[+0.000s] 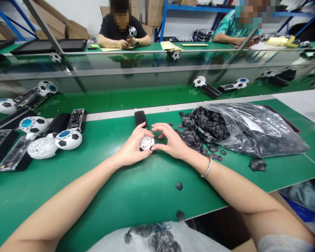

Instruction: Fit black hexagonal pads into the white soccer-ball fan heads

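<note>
Far left of the plastic bag point(267, 136), ball-ended units point(68, 139) are lying clustered, some cut off by the frame edge. Nearer to the bag, the left hand point(132, 145) is curling its fingers and thumb around a white ball point(147, 142), hiding much of it. A black case point(140, 118) is also lying left of the bag; whether it is joining the ball, I cannot tell. The ball, left of the bag, is looking light, stiff, perhaps fragile at its thin ribs; its round sides are offering the safer hold. Between ball and bag, the right hand point(173, 140) is arching, thumb and fingers apart; its contact is remaining unclear. Black pieces point(191, 138) are lying at the bag's mouth.
</note>
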The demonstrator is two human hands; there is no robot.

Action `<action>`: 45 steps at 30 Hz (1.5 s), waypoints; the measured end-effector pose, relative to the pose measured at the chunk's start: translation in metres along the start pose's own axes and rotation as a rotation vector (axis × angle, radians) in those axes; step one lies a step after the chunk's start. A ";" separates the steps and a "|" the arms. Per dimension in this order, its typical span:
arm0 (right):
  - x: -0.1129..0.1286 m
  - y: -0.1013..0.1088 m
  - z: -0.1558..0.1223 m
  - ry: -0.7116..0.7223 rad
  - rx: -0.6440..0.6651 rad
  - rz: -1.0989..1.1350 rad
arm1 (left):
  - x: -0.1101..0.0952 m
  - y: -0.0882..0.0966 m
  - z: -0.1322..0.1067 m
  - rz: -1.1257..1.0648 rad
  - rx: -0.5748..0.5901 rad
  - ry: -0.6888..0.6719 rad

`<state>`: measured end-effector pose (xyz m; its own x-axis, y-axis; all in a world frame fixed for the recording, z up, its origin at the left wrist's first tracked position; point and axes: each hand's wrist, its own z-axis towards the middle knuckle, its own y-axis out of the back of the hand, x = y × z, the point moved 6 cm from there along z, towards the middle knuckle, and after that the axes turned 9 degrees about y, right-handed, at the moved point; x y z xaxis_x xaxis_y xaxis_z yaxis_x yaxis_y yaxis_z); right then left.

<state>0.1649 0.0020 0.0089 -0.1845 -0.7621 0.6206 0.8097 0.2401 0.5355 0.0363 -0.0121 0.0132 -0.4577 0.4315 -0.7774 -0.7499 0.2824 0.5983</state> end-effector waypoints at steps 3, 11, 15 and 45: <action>-0.005 -0.009 -0.002 -0.118 0.050 0.199 | 0.001 -0.001 0.001 -0.001 0.005 0.032; -0.016 0.002 0.003 -0.214 0.061 0.151 | 0.003 -0.003 0.001 0.057 0.026 0.039; -0.044 0.044 0.001 -0.389 0.082 -0.522 | 0.005 0.000 -0.001 0.003 0.006 0.042; 0.030 -0.003 0.004 0.154 0.200 -0.019 | 0.025 0.013 -0.004 -0.244 0.171 0.194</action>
<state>0.1551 -0.0193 0.0285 -0.0988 -0.8468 0.5227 0.6780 0.3272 0.6582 0.0132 -0.0017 0.0009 -0.3696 0.1680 -0.9139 -0.7650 0.5032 0.4019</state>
